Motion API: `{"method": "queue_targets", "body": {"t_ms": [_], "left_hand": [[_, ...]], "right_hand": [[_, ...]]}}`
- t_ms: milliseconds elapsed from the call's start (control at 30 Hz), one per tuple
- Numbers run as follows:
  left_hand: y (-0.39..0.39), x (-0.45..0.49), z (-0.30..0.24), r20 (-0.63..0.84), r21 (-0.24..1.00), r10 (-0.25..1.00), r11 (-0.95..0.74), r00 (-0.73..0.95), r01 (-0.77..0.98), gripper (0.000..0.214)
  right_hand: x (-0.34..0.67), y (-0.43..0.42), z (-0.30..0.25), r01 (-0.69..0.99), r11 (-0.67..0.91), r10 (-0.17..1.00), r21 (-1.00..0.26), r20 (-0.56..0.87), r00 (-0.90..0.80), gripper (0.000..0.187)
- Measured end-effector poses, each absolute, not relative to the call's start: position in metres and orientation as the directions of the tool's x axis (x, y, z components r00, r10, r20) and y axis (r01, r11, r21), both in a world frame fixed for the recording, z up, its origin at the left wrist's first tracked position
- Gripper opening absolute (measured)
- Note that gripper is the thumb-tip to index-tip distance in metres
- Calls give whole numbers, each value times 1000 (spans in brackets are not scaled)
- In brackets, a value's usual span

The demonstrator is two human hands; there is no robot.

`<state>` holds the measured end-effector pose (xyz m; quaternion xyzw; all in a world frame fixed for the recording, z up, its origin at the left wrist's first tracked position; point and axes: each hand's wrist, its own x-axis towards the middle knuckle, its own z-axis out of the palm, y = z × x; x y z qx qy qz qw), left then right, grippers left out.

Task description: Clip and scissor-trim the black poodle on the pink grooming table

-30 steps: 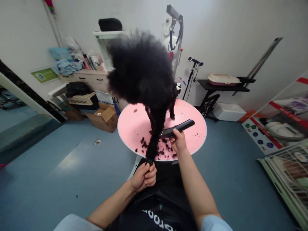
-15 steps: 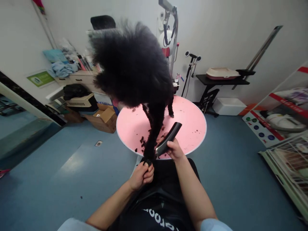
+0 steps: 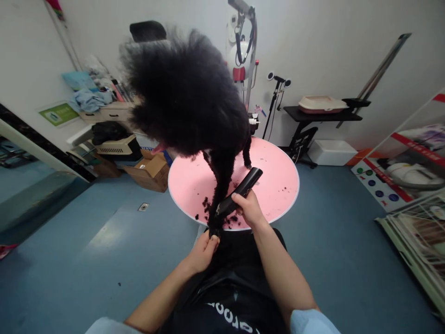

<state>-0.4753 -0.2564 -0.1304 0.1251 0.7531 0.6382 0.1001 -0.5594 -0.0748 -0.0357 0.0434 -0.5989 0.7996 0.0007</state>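
A fluffy black dog (image 3: pixel 194 97) stands on a round pink table (image 3: pixel 274 185), its tongue showing at the left. My left hand (image 3: pixel 204 250) is closed on the dog's front paw (image 3: pixel 214 229) at the table's near edge. In my right hand (image 3: pixel 249 207) is a black hair clipper (image 3: pixel 243 188), slanted so that its head meets the fur low on that leg. Cut tufts of black hair (image 3: pixel 206 204) lie around the leg. Part of the paw is hidden by my left fingers.
Behind the dog rises a metal grooming arm (image 3: pixel 252 55) with a hanging loop. A cardboard box (image 3: pixel 149 171) and a pet carrier (image 3: pixel 116 147) stand on the floor at left. To the right are a black side table (image 3: pixel 323 117) and a wire cage (image 3: pixel 420 236).
My right hand has turned the clipper and moved its head leftward and up, onto the front of the lower leg. My left hand has shifted slightly, still on the paw. The dog's head moved slightly left.
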Motion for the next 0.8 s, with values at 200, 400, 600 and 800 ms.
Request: {"method": "queue_targets", "body": {"t_ms": [200, 400, 600, 800], "left_hand": [[-264, -477, -125, 19, 982, 287, 176, -958, 72, 51], [-263, -472, -121, -26, 998, 353, 57, -935, -6, 56], [-263, -464, -121, -140, 968, 398, -139, -907, -210, 60], [-269, -458, -121, -120, 940, 420, -243, -900, -239, 58]], "right_hand": [[-564, -51, -26, -20, -264, -226, -964, 82, -971, 21], [-626, -23, 52, -470, -437, 262, -767, 391, -882, 39], [-651, -33, 54, -439, -276, -51, -855, 469, -882, 39], [-645, -30, 14, -254, -339, -352, -906, 372, -859, 43]]}}
